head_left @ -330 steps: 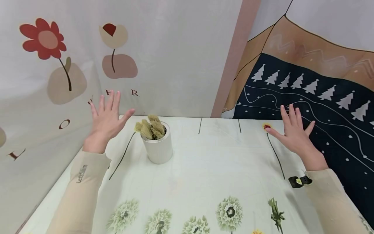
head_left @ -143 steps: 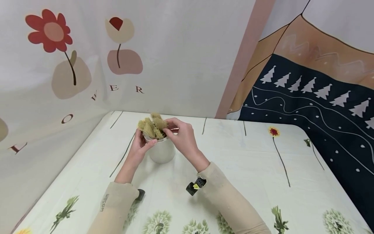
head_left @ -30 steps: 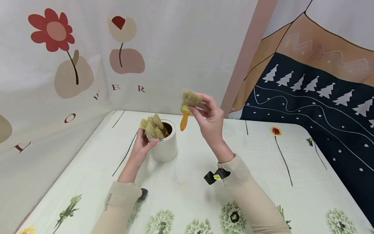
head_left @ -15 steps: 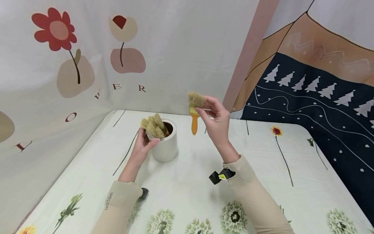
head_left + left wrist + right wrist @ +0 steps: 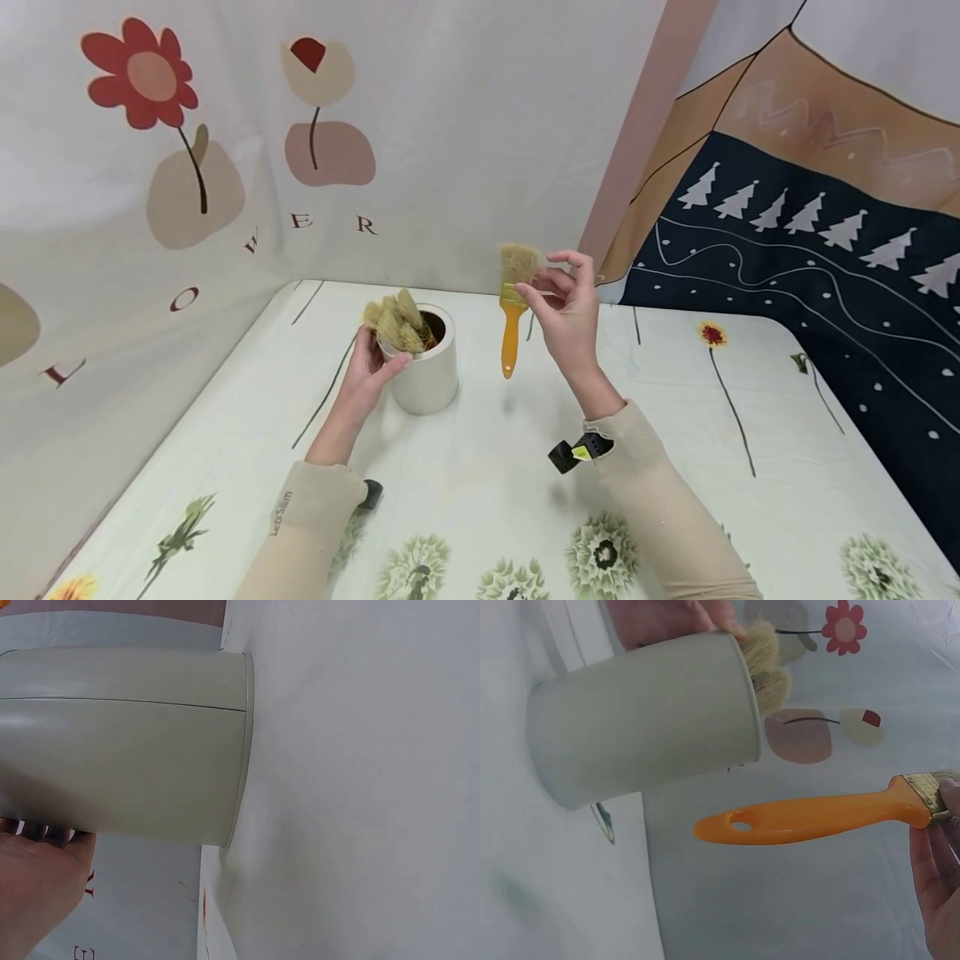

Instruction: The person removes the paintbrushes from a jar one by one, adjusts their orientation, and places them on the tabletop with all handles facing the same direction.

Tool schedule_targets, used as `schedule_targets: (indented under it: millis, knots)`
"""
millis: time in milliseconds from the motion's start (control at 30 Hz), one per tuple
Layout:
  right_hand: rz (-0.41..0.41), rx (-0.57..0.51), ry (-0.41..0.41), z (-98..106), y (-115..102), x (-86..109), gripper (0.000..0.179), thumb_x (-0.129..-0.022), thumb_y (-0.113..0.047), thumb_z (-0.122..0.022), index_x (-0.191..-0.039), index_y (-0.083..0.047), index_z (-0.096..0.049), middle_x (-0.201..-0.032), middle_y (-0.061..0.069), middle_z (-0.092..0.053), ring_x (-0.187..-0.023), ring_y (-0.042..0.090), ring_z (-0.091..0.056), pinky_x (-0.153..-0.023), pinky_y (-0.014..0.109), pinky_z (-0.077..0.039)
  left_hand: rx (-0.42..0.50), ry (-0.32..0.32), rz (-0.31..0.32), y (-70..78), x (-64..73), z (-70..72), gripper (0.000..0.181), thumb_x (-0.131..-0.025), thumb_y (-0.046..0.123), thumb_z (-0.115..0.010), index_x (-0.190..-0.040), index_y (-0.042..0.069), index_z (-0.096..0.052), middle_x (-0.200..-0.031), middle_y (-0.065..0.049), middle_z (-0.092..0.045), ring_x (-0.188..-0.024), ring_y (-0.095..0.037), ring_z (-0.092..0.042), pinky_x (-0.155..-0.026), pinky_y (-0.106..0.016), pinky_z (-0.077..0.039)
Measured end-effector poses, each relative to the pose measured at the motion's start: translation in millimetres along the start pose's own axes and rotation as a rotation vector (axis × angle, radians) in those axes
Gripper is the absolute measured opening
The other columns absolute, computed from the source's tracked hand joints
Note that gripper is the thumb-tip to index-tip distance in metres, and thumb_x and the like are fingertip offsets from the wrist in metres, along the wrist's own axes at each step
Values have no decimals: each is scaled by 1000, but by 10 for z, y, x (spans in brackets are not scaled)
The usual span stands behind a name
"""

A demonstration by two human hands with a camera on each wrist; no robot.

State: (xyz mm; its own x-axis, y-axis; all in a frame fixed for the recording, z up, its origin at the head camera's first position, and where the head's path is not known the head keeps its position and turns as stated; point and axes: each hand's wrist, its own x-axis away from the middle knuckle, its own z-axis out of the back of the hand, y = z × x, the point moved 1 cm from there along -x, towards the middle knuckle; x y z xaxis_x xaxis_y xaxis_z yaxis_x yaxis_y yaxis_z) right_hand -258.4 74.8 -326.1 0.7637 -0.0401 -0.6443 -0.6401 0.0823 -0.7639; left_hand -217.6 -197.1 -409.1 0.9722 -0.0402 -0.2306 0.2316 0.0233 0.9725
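My right hand (image 5: 572, 312) pinches a paintbrush (image 5: 510, 333) by its metal band, bristles up. Its orange handle (image 5: 795, 817), with a hole near the end, hangs down above the table. Left of it stands a white cylindrical pot (image 5: 426, 383), upright on the table. My left hand (image 5: 362, 375) holds the pot's rim on the left side, thumb in front. Several more brushes (image 5: 397, 321) lean bristles-up at the left of the pot's mouth; their handles are mostly hidden inside. In the left wrist view the pot's wall (image 5: 127, 757) fills the upper left.
A white cloth printed with flowers covers the table (image 5: 472, 467). Behind it hangs a pale curtain (image 5: 465, 150) with flower prints and letters. A dark blue cloth (image 5: 750, 250) with white trees hangs at the right. Each wrist wears a small black camera (image 5: 581, 452).
Earlier both hands were apart in the air, then went to the pot. My right hand has lifted one paintbrush out and moved it right; its handle now hangs more upright and lower.
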Motion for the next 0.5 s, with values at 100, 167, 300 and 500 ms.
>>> schedule_targets:
  millis: [100,167,300,500]
  knots:
    - [-22,16,5,25,62,13,43,-87,-1,-73,-119,4,-46,-106,27,-71,-88,0,-66,-76,15,-57,-6,-1,6,0,3,1,77,-95,3,-55,-157,5,-10,-165,-18,-15,-156,-29,-10,-128,-48,-8]
    - [-36,27,10,42,105,17,39,-87,-1,-73,-117,5,-49,-107,26,-71,-87,-1,-66,-75,14,-56,-7,0,8,3,3,0,77,-95,4,-55,-157,5,-9,-165,-18,-15,-156,-29,-10,-128,-47,-8]
    - [-73,51,23,76,193,20,36,-87,-4,-74,-117,3,-54,-109,23,-71,-87,-1,-66,-74,13,-56,-7,4,5,9,1,2,78,-95,4,-56,-157,6,-9,-165,-16,-15,-156,-28,-10,-128,-46,-9]
    - [-160,59,27,110,322,23,36,-88,-5,-74,-118,2,-56,-111,23,-69,-86,1,-65,-74,12,-56,0,6,2,4,1,7,78,-94,4,-57,-157,6,-10,-165,-16,-15,-156,-27,-9,-128,-46,-8]
